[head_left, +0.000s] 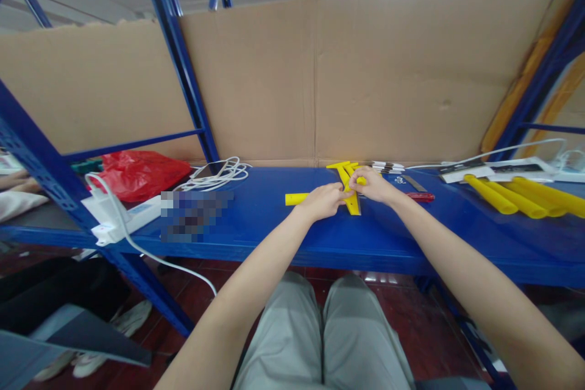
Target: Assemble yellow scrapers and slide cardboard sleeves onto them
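My left hand (323,200) is closed on a yellow scraper (353,203) with a flared end, holding it low over the blue bench. My right hand (373,184) meets it from the other side, thumb and finger pinched at the scraper's middle; whatever small thing they hold is too small to make out. A yellow tube (295,199) sticks out to the left of my left hand. Just behind my hands lie more yellow T-shaped pieces (339,165). To the right of my right hand are a red-handled tool (420,197), small white bits (400,180) and a flat metal strip (415,184).
Several yellow tubes (530,195) lie at the right beside white-and-black packs (516,168). At the left are a red plastic bag (141,173), coiled white cable (223,173) and a power strip (137,217). Cardboard (256,85) stands behind. Another person's hand (21,181) shows far left.
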Demonstrator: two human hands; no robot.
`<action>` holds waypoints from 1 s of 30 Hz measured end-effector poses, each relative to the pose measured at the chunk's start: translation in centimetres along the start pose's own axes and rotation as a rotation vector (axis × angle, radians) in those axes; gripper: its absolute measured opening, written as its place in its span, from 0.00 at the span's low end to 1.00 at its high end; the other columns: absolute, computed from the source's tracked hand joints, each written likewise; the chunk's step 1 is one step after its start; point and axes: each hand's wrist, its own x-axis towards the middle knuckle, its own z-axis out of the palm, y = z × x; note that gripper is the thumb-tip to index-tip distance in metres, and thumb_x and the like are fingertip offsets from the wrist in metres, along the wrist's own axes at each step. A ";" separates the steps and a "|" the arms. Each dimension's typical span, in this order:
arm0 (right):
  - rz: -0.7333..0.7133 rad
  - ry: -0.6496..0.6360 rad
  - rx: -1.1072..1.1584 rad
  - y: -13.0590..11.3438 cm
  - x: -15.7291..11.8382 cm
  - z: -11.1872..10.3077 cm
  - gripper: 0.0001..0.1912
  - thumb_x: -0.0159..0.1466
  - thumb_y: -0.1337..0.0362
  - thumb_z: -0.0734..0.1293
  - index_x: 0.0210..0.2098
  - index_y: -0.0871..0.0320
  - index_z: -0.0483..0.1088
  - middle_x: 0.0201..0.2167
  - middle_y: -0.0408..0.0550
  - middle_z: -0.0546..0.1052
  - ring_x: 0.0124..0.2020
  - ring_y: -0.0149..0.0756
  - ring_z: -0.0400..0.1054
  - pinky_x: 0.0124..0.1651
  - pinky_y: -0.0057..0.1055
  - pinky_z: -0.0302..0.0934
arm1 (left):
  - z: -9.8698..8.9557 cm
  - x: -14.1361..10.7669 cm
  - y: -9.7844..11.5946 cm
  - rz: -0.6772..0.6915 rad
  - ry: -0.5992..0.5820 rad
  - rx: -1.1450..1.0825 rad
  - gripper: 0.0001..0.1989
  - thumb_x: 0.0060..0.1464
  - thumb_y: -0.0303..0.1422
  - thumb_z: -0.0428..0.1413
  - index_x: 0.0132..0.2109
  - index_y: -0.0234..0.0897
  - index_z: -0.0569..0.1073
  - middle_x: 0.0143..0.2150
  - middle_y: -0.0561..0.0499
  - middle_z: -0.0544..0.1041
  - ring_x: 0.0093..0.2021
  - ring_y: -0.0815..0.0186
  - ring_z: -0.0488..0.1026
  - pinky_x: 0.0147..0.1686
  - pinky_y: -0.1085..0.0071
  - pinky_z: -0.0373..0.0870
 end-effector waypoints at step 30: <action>0.524 -0.401 0.847 -3.8 -1.4 -1.2 0.09 0.53 0.65 0.73 0.32 0.56 0.71 0.27 0.48 0.77 0.23 0.34 0.74 0.30 0.33 0.74 | 0.4 0.0 -0.8 -0.154 0.060 -0.110 0.21 0.64 0.29 0.51 0.62 0.32 0.65 0.53 0.38 0.74 0.53 0.56 0.74 0.50 0.65 0.70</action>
